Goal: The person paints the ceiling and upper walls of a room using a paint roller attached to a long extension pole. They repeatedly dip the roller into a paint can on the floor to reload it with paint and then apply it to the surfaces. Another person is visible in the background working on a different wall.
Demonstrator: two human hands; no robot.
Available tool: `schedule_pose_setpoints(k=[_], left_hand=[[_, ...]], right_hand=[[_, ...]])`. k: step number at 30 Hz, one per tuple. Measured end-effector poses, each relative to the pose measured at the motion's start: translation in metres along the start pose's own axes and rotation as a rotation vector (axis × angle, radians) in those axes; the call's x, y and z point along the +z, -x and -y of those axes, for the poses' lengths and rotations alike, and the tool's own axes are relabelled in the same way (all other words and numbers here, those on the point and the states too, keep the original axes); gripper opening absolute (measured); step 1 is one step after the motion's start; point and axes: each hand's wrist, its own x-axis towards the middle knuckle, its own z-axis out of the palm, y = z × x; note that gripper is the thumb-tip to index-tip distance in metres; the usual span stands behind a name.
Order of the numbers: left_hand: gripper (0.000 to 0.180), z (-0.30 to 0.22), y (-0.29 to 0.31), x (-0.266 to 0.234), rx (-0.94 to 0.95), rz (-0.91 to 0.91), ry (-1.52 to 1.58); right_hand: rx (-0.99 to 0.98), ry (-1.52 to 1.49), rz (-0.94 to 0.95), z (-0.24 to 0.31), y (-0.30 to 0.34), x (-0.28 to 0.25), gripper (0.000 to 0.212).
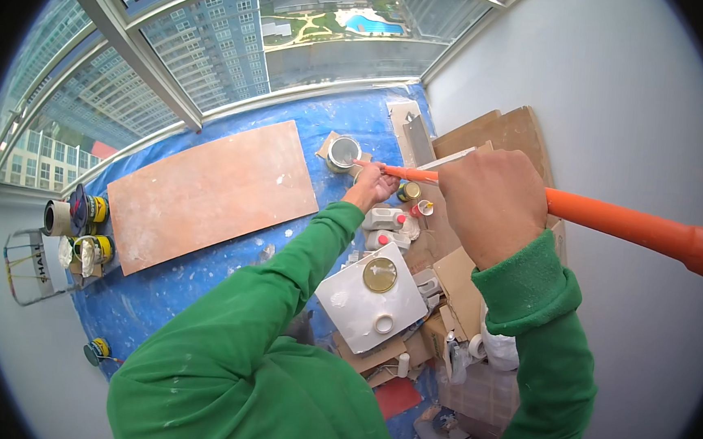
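Observation:
A long orange pole point(624, 221) slants across the upper right of the head view, thicker toward the right edge. My right hand point(491, 201) is closed in a fist around its middle, back of the hand toward me. Farther away and to the left, my left hand point(376, 187) grips the pole's thinner end. Just beyond that hand stands an open paint can point(342, 154) with pale contents, on a piece of cardboard. Whether the pole's tip touches the can is hard to tell. The pole's right end runs to a dark shape at the picture's edge, its kind unclear.
Blue sheeting point(276, 251) covers the floor. A large pinkish board point(215, 194) lies at left, near several tins point(95, 211). Plastic jugs point(388, 219), a white panel point(354, 301) with a round lid point(379, 275), and cardboard point(456, 292) clutter the right. Windows and a wall point(637, 101) border the space.

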Motion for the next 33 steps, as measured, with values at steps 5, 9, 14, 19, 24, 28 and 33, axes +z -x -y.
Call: schedule_pose_setpoints(k=[5, 9, 14, 19, 24, 28, 33], left_hand=[[0.021, 0.014, -0.010, -0.007, 0.025, -0.053, -0.277], [0.018, 0.027, 0.010, 0.009, 0.066, -0.170, -0.399], [0.018, 0.021, 0.011, -0.002, 0.159, -0.338, -0.594], [0.016, 0.028, 0.021, -0.010, 0.149, -0.354, -0.640], [0.014, 0.019, 0.039, 0.010, 0.178, -0.260, -0.661], [0.014, 0.012, 0.036, 0.004, 0.188, -0.304, -0.589], [0.014, 0.018, 0.034, -0.028, 0.127, -0.331, -0.606]], right_hand=[[0.104, -0.144, 0.007, -0.011, 0.028, 0.014, 0.006], [0.190, -0.138, 0.085, -0.014, 0.053, 0.023, 0.005], [0.114, -0.171, 0.034, 0.007, 0.059, 0.059, 0.006], [0.141, -0.144, 0.135, 0.018, 0.058, 0.061, 0.008], [0.164, -0.192, 0.039, 0.002, 0.061, 0.038, 0.009], [0.131, -0.177, 0.069, 0.015, 0.054, 0.053, 0.009], [0.095, -0.239, 0.142, 0.035, 0.057, 0.060, 0.009]])
